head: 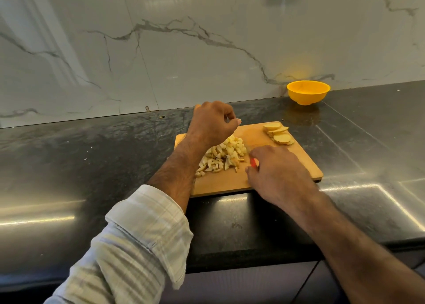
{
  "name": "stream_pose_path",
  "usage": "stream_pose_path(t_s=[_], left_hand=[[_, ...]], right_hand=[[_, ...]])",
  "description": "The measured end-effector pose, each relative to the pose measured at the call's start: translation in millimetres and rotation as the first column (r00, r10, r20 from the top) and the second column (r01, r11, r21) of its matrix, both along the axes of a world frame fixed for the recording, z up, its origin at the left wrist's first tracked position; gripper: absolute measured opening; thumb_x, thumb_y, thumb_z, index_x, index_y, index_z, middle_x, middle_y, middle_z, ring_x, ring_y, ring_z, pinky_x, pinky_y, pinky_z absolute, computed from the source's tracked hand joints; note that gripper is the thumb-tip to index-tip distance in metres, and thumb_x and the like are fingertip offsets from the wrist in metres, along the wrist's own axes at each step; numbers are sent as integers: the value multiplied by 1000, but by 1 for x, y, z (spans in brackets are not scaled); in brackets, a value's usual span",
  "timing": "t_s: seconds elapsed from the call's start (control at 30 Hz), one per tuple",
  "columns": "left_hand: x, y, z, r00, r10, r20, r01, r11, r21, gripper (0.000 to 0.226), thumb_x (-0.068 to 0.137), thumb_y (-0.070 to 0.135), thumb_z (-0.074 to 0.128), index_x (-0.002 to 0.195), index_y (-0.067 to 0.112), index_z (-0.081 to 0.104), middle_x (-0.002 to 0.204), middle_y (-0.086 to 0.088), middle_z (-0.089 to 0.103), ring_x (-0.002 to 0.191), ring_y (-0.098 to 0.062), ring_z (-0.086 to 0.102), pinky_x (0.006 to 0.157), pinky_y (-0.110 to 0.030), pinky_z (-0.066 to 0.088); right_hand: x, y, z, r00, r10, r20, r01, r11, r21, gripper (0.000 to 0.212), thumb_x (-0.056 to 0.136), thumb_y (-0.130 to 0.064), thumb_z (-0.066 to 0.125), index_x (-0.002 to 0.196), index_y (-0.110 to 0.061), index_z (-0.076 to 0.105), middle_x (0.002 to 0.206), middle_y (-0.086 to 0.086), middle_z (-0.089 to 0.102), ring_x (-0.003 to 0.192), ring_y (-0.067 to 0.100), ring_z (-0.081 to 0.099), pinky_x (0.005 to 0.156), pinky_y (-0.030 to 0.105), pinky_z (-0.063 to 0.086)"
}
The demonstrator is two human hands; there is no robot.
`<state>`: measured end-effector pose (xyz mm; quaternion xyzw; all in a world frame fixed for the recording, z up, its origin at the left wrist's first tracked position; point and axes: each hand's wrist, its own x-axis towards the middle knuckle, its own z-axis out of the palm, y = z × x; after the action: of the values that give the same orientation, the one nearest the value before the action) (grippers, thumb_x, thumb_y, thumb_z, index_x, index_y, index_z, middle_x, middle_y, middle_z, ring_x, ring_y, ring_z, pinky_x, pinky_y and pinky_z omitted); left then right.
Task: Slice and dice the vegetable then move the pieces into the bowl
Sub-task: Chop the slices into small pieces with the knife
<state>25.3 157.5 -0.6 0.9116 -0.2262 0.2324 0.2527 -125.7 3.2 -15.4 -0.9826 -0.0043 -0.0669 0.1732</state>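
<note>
While diced pieces (219,157) heaped mid cutting board (299,163), several slices (278,133) at far right corner not yet diced. Yellow bowl (308,92) well apart on table (92,156) by wall, apparently empty; transfer not begun. Left hand (211,122) raised over heap, loosely curled, apparently holding nothing. Right hand (276,172) low on board, grip curled round red-handled knife (253,162), blade mostly hidden.

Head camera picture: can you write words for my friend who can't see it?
Two hands work over a wooden cutting board holding a pile of diced vegetable and a few round slices. The right hand grips something red. A yellow bowl sits behind.
</note>
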Motion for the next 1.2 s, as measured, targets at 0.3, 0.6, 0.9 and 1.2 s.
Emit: stream_pose_path(t_s=[0.3,0.6,0.9,1.2], left_hand=[[0,-6,-2,1000,20,-9,-20,999,33,23,93,46,73,81,27,76,62,19,55,64,-1,51,100,-52,51],[-25,-59,-20,997,-61,-47,72,945,319,24,97,52,67,109,33,75,92,16,63,94,-9,57,106,-48,41],[-28,-94,-16,986,-128,-106,161,889,428,40,97,55,65,128,31,68,115,9,65,112,-15,57,106,-47,41],[-20,-101,-22,982,-118,-145,166,910,381,34,102,52,62,117,24,76,112,7,71,109,-13,57,111,-48,38]], right_hand=[[2,-60,-2,933,5,360,31,995,-95,29,99,-37,61,126,-30,72,104,-5,75,86,20,67,73,42,61],[16,-88,-15,850,-288,442,242,957,158,25,101,-31,61,120,-21,75,103,4,77,90,24,67,71,34,53],[17,-92,-21,825,-306,474,261,952,160,24,101,-33,62,118,-22,74,99,1,77,83,21,67,68,33,55],[19,-91,-24,827,-296,479,245,955,168,27,100,-34,65,122,-21,74,102,3,77,86,21,67,69,34,56]])
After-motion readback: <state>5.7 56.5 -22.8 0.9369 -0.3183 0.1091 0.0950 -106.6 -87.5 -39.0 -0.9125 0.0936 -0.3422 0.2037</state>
